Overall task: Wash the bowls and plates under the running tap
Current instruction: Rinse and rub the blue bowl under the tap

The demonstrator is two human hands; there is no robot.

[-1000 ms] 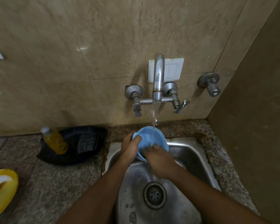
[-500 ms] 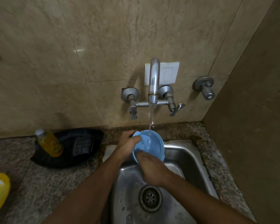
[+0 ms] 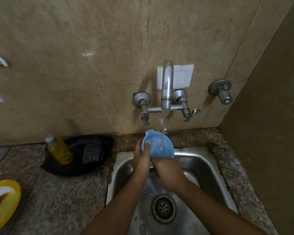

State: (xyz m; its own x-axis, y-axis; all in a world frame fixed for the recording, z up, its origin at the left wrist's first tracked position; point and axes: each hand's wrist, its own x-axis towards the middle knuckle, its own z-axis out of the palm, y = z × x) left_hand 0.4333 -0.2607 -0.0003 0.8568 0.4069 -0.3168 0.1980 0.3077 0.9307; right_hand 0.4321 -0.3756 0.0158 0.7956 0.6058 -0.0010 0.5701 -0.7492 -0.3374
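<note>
A small blue bowl [image 3: 161, 146] is tilted toward me over the back of the steel sink [image 3: 209, 168]. Water runs from the wall tap [image 3: 166, 92] straight into it. My left hand [image 3: 142, 160] grips the bowl's left rim, thumb lying inside the bowl. My right hand [image 3: 168, 173] holds the bowl's near lower edge, fingers curled under it and hidden from view.
A black tray [image 3: 95, 165] on the granite counter left of the sink holds a yellow soap bottle [image 3: 60, 150] and a dark scrubber [image 3: 92, 153]. A yellow plate [image 3: 5, 200] lies at the far left edge. The drain [image 3: 163, 208] is near me. A side wall closes the right.
The bowl has turned in my hands, its small lip now at the top left, and my left thumb has slid further inside. The stream still hits the bowl.
</note>
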